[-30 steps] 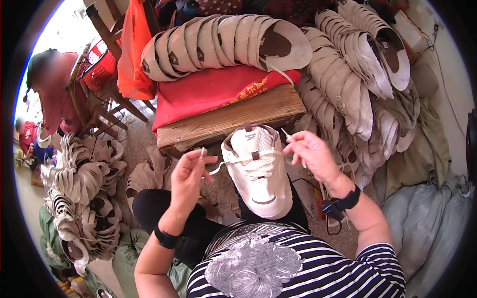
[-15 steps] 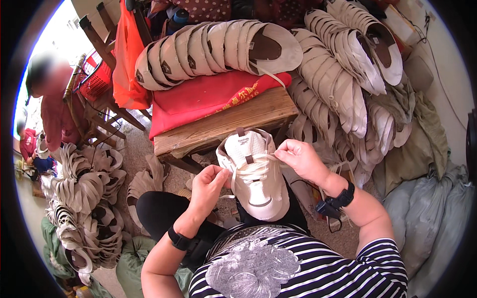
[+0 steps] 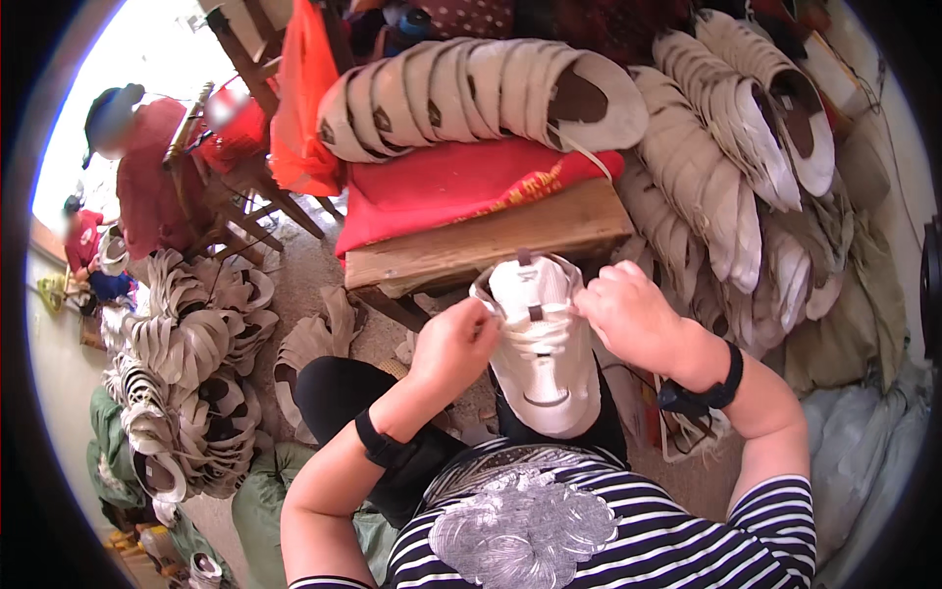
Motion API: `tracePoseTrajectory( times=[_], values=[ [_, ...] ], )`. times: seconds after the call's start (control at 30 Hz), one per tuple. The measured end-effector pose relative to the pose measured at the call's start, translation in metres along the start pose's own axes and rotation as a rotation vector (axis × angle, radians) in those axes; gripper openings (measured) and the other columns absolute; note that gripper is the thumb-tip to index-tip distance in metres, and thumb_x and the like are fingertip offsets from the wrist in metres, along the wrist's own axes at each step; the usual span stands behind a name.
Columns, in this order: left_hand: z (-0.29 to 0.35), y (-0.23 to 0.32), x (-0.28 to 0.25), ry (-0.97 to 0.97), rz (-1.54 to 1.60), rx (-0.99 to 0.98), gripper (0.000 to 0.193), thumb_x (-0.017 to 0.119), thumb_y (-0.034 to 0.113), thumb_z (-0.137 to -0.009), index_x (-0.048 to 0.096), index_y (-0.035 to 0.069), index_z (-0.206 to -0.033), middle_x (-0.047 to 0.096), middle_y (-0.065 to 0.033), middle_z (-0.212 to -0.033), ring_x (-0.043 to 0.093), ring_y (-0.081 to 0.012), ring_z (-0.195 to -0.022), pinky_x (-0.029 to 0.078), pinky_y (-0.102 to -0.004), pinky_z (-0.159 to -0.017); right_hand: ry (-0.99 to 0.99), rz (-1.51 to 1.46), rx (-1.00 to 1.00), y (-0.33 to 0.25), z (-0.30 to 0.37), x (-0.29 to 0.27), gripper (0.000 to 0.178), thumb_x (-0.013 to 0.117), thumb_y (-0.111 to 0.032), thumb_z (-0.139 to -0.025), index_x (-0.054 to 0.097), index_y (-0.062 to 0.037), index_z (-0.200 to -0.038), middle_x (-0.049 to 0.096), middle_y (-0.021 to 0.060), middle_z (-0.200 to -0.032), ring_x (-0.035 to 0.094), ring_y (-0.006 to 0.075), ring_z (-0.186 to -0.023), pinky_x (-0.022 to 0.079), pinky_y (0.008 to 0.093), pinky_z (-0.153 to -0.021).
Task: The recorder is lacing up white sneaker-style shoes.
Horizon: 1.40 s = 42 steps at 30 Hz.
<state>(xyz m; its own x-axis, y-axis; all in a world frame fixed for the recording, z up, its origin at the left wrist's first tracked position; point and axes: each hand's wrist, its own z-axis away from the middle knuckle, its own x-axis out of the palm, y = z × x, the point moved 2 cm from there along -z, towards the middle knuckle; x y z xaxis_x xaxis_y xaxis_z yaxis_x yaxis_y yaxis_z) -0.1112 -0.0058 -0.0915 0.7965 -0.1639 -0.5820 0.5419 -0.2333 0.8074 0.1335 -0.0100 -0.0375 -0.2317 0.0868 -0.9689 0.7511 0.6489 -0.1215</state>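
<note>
An off-white sneaker [image 3: 549,378] rests upright against my lap, its toe toward me and its dark-tabbed tongue toward the wooden bench. White shoelaces [image 3: 542,336] cross its front. At the left side of the opening, my left hand [image 3: 453,344] is closed on the shoelace, with the fingers curled and the pinched part mostly hidden. My right hand [image 3: 628,309] pinches the lace at the right eyelet edge, its fingertips touching the shoe. Both wrists wear dark bands.
Ahead stands a wooden bench [image 3: 481,245] with a red cloth [image 3: 432,196] and a row of nested beige shoe uppers [image 3: 461,93]. More stacked uppers [image 3: 697,177] fill the right; piles of them [image 3: 186,344] lie left. Plastic sacks [image 3: 854,452] sit at lower right. Another person [image 3: 162,167] sits far left.
My hands have come in closer to the shoe's sides, and the left hand has turned its knuckles upward. The view has shifted, so the surroundings appear farther right.
</note>
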Motion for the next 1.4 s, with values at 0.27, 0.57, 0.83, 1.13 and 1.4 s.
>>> tracePoseTrajectory(
  times=[0.27,0.57,0.83,1.13,1.4],
  values=[
    [-0.033,0.015,-0.033,-0.361,-0.370,0.626,0.027,0.072,0.013,-0.077,0.058,0.005,-0.099,0.054,-0.0151,-0.104,0.060,-0.0368,-0.094,0.051,-0.0456,-0.079,-0.055,0.054,-0.354,0.005,-0.024,-0.015,0.015,0.063,-0.012,-0.078,0.057,-0.0082,-0.091,0.057,0.0085,-0.089,0.059,0.0262,-0.083,0.048,0.0376,-0.071],
    [-0.032,-0.007,-0.032,-0.449,-0.195,0.501,0.023,0.065,0.026,-0.088,0.057,0.008,-0.100,0.055,-0.0108,-0.094,0.061,-0.0337,-0.087,0.049,-0.0469,-0.075,-0.304,-0.284,-0.174,0.027,-0.022,-0.016,0.013,0.067,-0.021,-0.087,0.063,-0.0108,-0.095,0.057,0.0075,-0.092,0.063,0.0273,-0.078,0.052,0.0410,-0.068],
    [-0.034,-0.011,-0.011,-0.263,-0.056,0.302,0.020,0.064,0.023,-0.085,0.067,0.003,-0.080,0.058,-0.0103,-0.091,0.062,-0.0300,-0.082,0.051,-0.0396,-0.073,-0.223,-0.654,0.234,0.030,-0.021,0.021,0.018,0.070,-0.019,-0.084,0.068,-0.0028,-0.077,0.051,0.0056,-0.087,0.056,0.0183,-0.077,0.046,0.0317,-0.069],
    [-0.013,0.019,0.013,0.190,0.411,0.152,0.016,0.070,0.016,-0.090,0.069,0.002,-0.082,0.054,-0.0069,-0.085,0.056,-0.0184,-0.079,0.046,-0.0303,-0.067,0.011,-0.722,0.259,0.000,-0.017,0.006,0.020,0.062,-0.014,-0.095,0.066,0.0003,-0.082,0.052,0.0006,-0.098,0.053,0.0072,-0.078,0.045,0.0227,-0.067],
    [-0.054,0.069,-0.047,0.265,0.545,0.383,0.017,0.065,0.015,-0.093,0.067,-0.001,-0.088,0.058,-0.0032,-0.088,0.054,-0.0132,-0.080,0.046,-0.0269,-0.070,-0.206,-1.365,0.232,-0.037,-0.072,-0.051,0.018,0.057,-0.016,-0.099,0.066,-0.0021,-0.092,0.063,-0.0005,-0.095,0.055,0.0047,-0.074,0.045,0.0204,-0.066]
  ],
)
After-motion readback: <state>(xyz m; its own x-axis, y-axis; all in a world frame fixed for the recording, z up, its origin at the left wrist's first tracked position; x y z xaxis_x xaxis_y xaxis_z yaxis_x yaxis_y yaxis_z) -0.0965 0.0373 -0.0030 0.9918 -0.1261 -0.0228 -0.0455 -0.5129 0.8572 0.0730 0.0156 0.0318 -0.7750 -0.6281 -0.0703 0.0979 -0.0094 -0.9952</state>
